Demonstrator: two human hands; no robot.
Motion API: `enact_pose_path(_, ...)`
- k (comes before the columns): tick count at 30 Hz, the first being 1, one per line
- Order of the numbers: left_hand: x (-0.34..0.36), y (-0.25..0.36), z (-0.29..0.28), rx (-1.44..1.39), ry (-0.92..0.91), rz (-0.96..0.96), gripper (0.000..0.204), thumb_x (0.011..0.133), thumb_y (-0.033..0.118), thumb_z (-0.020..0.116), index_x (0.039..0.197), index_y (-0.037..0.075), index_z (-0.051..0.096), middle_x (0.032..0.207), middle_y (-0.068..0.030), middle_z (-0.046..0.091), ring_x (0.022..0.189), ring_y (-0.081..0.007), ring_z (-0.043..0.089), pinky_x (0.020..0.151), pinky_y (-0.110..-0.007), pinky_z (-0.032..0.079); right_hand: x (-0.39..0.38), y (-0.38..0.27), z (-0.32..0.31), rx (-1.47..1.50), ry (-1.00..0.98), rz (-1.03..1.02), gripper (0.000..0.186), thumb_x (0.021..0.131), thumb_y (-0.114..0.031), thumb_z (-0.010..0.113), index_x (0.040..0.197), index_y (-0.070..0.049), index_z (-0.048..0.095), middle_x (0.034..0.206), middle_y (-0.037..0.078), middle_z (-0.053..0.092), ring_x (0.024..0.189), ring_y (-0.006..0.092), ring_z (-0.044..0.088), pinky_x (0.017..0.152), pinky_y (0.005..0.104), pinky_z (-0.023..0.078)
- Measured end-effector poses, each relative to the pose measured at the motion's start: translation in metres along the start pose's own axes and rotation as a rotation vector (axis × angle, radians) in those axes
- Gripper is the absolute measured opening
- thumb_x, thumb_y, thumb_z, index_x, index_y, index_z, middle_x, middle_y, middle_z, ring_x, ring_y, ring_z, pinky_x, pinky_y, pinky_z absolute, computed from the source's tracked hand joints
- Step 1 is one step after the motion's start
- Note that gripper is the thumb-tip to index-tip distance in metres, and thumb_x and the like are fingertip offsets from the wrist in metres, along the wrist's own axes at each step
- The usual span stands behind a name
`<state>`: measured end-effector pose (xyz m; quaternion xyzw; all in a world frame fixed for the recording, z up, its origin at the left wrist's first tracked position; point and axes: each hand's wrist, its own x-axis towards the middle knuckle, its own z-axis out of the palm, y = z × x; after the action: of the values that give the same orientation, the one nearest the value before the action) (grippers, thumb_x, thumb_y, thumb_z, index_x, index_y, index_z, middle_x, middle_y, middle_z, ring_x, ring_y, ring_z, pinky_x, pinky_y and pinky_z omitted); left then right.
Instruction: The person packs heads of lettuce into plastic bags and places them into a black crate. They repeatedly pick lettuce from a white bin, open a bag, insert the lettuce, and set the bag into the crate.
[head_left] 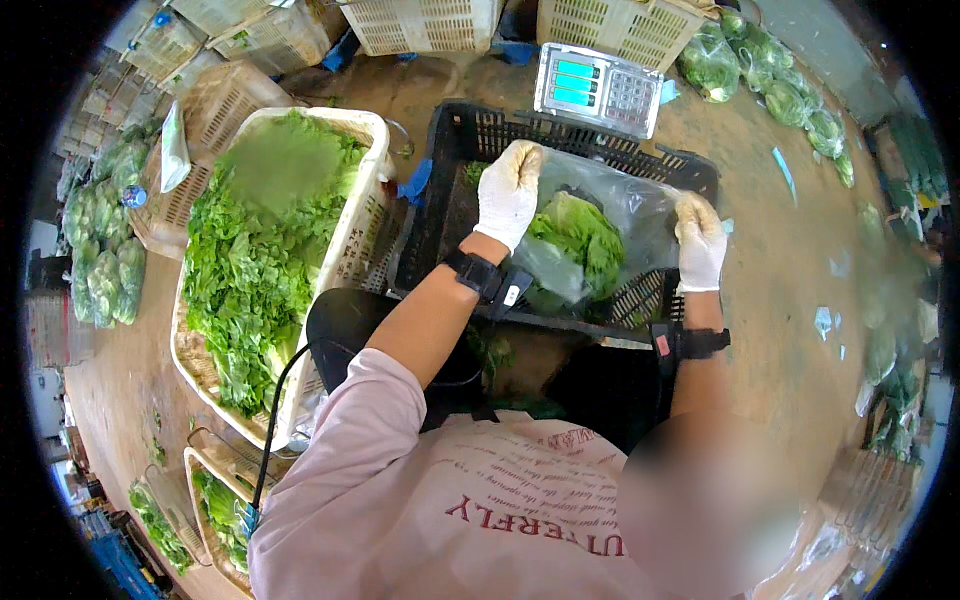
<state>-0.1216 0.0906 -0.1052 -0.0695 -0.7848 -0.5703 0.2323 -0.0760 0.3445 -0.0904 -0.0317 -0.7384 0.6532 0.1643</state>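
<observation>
A clear plastic bag [650, 215] is stretched between my two gloved hands over a black plastic crate [440, 150]. Green leafy lettuce [580, 235] lies in or under the bag's clear film; I cannot tell how much of it is inside. My left hand [512, 190], in a white glove with stained fingertips, is closed on the bag's left upper edge. Closed on the bag's right edge is my right hand [700, 240], gloved the same way. Both wrists wear black straps with small devices.
To the left stands a white crate [375, 130] heaped with leafy greens [260, 250]. Beyond the black crate sits a digital scale [600, 90] with a lit display. Bagged vegetables [780, 80] lie at the far right, and more bagged greens [105, 250] at the far left. Pale crates [420, 25] line the back.
</observation>
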Motion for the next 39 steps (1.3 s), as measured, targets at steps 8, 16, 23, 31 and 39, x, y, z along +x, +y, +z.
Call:
enact_pose_path(8,-0.035,-0.049,-0.021,0.188,-0.626,-0.321,0.051,0.086,0.027,0.056,0.13,0.003,0.043,0.119,-0.018,0.057,0.104,-0.0312,0.057,0.09,-0.032,0.044,0.015,0.034,0.004,-0.664,-0.298,0.139,0.03,0.079,-0.017,0.06,0.108,-0.009,0.063,0.106,0.016,0.061,0.101,0.0271,0.057,0.088,0.0346,0.042)
enact_pose_path(16,-0.067,0.057,-0.159,-0.275,-0.772,-0.223,0.061,0.086,0.02,0.06,0.138,0.001,0.032,0.135,-0.016,0.043,0.119,-0.0225,0.046,0.101,-0.033,0.035,-0.03,-0.034,0.006,-0.638,-0.328,-0.205,0.047,0.08,-0.006,0.056,0.127,-0.005,0.05,0.137,0.018,0.04,0.128,0.0293,0.035,0.107,0.038,0.024)
enact_pose_path(23,-0.089,0.045,-0.365,0.058,0.131,-0.513,0.042,0.093,0.034,0.047,0.124,0.007,0.052,0.117,-0.0078,0.059,0.103,-0.0188,0.056,0.086,-0.032,0.043,-0.035,-0.041,0.003,-0.366,-0.277,-0.132,0.036,0.086,-0.001,0.05,0.122,-0.002,0.053,0.134,0.013,0.044,0.118,0.0219,0.047,0.102,0.0328,0.034)
enact_pose_path(31,-0.182,-0.141,-0.653,0.315,0.769,-0.604,0.043,0.089,0.024,0.056,0.123,-0.002,0.047,0.11,-0.0108,0.058,0.093,-0.0191,0.057,0.082,-0.03,0.046,-0.061,-0.02,0.022,-0.393,-0.164,-0.2,0.03,0.082,0.004,0.056,0.11,-0.005,0.06,0.122,0.01,0.054,0.106,0.0171,0.053,0.093,0.0282,0.042)
enact_pose_path(39,-0.216,-0.236,-0.748,-0.154,0.889,-0.745,0.044,0.09,0.046,0.047,0.111,0.01,0.057,0.086,-0.0055,0.061,0.076,-0.018,0.058,0.069,-0.031,0.049,-0.037,0.008,0.039,-0.533,-0.198,-0.147,0.025,0.084,-0.003,0.055,0.109,-0.005,0.061,0.12,0.011,0.057,0.11,0.0225,0.053,0.099,0.0336,0.035)
